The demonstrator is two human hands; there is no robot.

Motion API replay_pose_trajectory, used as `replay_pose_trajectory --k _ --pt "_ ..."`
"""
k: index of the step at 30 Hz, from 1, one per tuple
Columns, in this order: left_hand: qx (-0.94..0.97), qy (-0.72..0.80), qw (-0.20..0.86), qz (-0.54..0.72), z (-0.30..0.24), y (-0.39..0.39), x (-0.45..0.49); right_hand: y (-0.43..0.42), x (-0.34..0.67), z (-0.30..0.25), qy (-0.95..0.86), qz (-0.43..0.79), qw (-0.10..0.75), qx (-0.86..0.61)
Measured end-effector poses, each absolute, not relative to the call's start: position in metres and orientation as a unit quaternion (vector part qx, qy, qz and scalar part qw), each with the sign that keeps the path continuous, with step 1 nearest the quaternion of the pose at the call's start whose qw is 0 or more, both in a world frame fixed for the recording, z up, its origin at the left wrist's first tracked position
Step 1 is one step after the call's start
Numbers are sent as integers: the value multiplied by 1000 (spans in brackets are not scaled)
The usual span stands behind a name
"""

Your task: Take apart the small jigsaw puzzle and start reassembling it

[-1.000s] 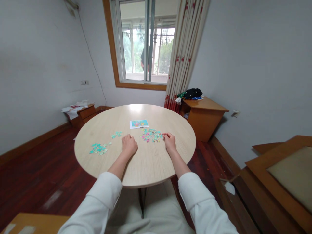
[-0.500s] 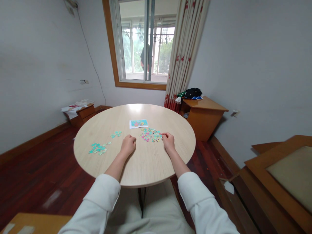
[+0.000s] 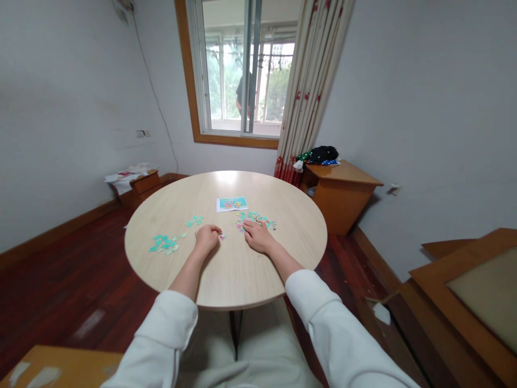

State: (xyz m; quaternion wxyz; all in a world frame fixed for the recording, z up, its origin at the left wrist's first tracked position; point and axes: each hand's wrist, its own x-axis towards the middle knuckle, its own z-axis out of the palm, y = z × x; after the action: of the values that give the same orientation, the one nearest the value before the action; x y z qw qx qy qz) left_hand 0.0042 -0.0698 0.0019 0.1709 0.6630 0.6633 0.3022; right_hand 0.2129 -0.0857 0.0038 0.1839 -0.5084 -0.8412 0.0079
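My left hand (image 3: 207,238) rests on the round table with its fingers curled together. A small pinkish jigsaw piece (image 3: 223,236) shows at its fingertips. My right hand (image 3: 258,236) lies flat over the mixed pile of jigsaw pieces (image 3: 270,223), fingers stretched out and covering part of it. Just beyond the pile is a picture card (image 3: 232,203) in blue, pink and yellow. To the left of my left hand lie a small group of turquoise pieces (image 3: 195,221) and a larger turquoise and pale green heap (image 3: 163,243).
The round wooden table (image 3: 242,285) stands before my lap. Behind it on the right is a wooden cabinet (image 3: 343,188) with dark cloth (image 3: 324,154) on top. A low drawer unit (image 3: 144,184) stands at the back left. A person (image 3: 244,97) is visible beyond the window.
My right hand has moved left from the pile's right edge and flattened over it. My left hand has shifted slightly, and a pinkish piece now shows at its fingertips.
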Motion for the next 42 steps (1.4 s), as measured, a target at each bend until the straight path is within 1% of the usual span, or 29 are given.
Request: replay_pose_trajectory --k 9,17,21,27,33,42 --pt "673 665 194 260 17 -82 10 -91 215 5 -814 -28 224 -535" --pt "674 674 172 248 19 -84 12 -92 215 5 -813 -42 233 -532" --pt "652 688 177 266 22 -85 10 -91 215 5 -813 -39 227 -535" --pt "691 646 199 256 19 -85 7 -89 216 2 -806 -47 217 -549" --pt "712 628 192 247 15 -83 7 -89 217 2 -800 -53 222 -555" --pt "733 619 134 249 7 -81 8 -97 214 10 -834 -31 184 -519"
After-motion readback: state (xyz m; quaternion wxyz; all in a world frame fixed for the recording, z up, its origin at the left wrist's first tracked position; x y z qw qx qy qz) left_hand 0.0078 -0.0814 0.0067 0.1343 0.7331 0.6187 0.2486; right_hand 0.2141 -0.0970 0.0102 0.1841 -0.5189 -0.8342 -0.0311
